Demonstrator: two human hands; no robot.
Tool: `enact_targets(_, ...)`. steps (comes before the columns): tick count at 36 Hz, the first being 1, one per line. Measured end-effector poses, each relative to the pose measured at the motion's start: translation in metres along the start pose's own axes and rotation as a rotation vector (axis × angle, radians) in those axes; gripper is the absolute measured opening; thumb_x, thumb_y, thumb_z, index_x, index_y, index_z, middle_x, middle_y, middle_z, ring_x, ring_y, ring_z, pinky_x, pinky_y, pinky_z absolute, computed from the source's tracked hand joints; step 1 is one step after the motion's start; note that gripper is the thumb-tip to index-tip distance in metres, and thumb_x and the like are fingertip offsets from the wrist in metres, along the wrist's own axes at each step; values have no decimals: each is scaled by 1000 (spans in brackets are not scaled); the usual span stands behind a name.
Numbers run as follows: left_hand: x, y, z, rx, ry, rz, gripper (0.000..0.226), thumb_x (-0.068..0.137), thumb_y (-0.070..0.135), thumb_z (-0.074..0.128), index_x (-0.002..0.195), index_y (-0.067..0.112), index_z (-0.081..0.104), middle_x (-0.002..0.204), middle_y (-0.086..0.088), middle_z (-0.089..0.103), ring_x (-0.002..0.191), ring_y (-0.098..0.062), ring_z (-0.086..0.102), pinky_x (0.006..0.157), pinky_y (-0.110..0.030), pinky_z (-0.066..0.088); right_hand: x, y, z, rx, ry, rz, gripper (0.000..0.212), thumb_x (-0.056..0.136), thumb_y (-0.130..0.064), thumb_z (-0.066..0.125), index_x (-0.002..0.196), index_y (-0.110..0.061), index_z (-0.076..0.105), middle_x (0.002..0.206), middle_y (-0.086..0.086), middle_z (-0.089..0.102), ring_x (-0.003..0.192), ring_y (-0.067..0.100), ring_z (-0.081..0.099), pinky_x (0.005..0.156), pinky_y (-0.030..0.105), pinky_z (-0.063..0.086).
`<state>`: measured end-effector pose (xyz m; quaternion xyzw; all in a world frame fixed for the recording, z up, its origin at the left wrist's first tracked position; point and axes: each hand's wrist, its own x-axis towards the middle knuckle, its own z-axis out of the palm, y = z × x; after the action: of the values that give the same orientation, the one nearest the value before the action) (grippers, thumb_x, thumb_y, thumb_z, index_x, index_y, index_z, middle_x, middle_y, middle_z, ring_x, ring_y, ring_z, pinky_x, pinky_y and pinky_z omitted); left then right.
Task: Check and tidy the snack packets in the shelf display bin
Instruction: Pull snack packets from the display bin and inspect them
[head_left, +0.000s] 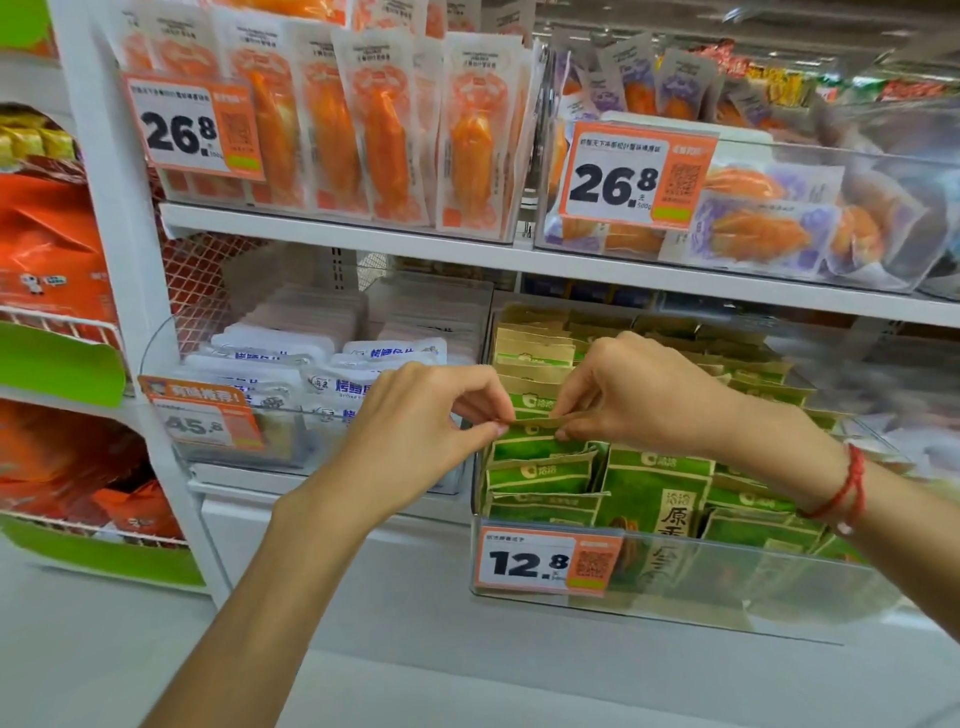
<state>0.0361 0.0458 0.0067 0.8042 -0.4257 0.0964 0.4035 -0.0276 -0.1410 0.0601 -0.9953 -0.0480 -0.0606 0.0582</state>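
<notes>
Two bare forearms reach up from the bottom edge, the right one wearing a red string bracelet at the wrist. The left hand and the right hand meet over a clear display bin, each pinching with thumb and forefinger one end of the tan top seal of a single green snack packet. The other fingers are curled in. The packet stands upright in the left rear part of the bin, its top edge stretched flat between the two pinches, directly under both hands.

The packets filling the bin are green with tan, paper-like borders and a white round logo with Chinese characters; one front packet shows large dark characters, "原香" among them. They stand in loose rows, several leaning. An orange-and-white price tag on the bin's front wall reads "12.8" beside a QR code.

To the left, a second clear bin holds white packets with blue Chinese print, tagged "45.8". On the shelf above, orange-and-white packets stand in a row, and purple-trimmed ones lie piled to the right; both tags read "26.8".
</notes>
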Motion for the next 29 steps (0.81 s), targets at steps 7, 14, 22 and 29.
enact_targets(7, 0, 0, -1, -69, -76, -55, 21, 77, 13, 82, 76, 30, 71, 75, 18, 72, 77, 7, 67, 71, -14, 54, -7, -7, -1, -101, -40, -31, 14, 84, -27, 74, 98, -29, 76, 91, -12, 71, 87, 7, 63, 75, 28, 53)
enact_targets(14, -2, -5, -3, -192, -45, -102, 16, 80, 20, 79, 84, 34, 71, 85, 20, 72, 86, 4, 67, 68, -10, 49, -5, 10, -16, 203, -34, -41, 22, 88, -35, 67, 101, -21, 78, 93, -9, 75, 78, 0, 67, 73, 20, 56)
enact_targets(22, 0, -10, -4, -83, -5, -126, 9, 83, 37, 72, 91, 38, 76, 85, 24, 72, 85, 10, 63, 66, -16, 43, 15, 23, -5, -1, 18, 78, 20, 84, -42, 71, 94, -25, 76, 82, -9, 68, 72, 5, 59, 67, 26, 48)
enact_targets(29, 1, -5, 1, -34, -44, -120, 7, 85, 37, 72, 91, 37, 76, 83, 20, 71, 64, 18, 52, 60, -15, 34, 26, 22, 6, -37, 32, 93, 15, 82, -42, 73, 80, -27, 71, 73, -14, 58, 69, 7, 53, 65, 27, 40)
